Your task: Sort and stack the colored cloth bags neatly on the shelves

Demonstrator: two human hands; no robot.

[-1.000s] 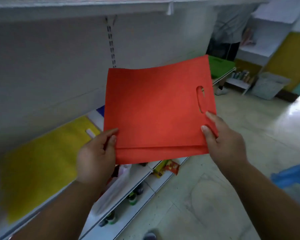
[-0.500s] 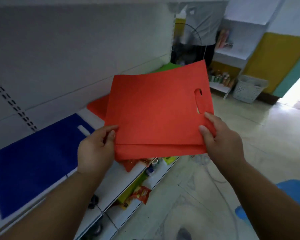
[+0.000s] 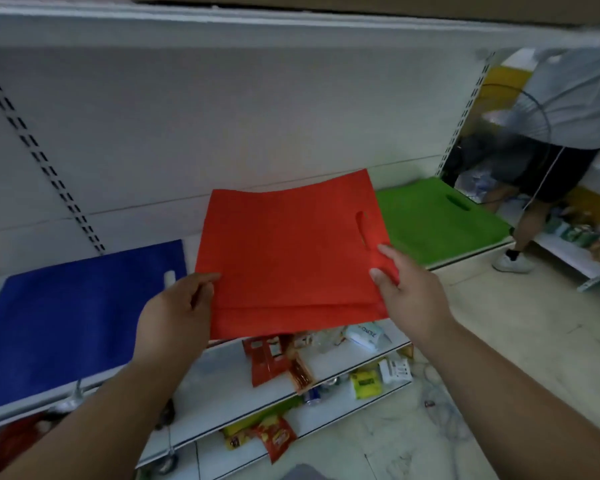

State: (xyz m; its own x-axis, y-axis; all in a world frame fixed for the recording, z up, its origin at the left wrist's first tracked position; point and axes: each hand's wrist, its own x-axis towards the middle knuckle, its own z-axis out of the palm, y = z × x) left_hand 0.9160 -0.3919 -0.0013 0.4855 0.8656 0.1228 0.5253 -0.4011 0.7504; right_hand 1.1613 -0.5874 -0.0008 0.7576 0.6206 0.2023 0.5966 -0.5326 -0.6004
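Note:
A flat red cloth bag [image 3: 288, 258] with a cut-out handle slot is held low over the white shelf [image 3: 194, 237], between a blue bag [image 3: 70, 317] lying on the left and a green bag [image 3: 437, 223] lying on the right. My left hand [image 3: 174, 313] pinches the red bag's near left corner. My right hand [image 3: 409, 296] pinches its near right edge just below the handle slot. Whether another red bag lies beneath it is hidden.
A white shelf board [image 3: 291, 22] runs overhead. Lower shelves [image 3: 222, 382] hold snack packets [image 3: 274, 358] and cans. A person [image 3: 561, 140] stands at the right end of the shelving beside a fan [image 3: 513, 133]. The tiled floor [image 3: 499, 341] lies to the right.
I have moved right along the shelf: first a yellow bag, then the blue one passed to the left. The red bag has come lower and farther in over the shelf. Both grips are unchanged.

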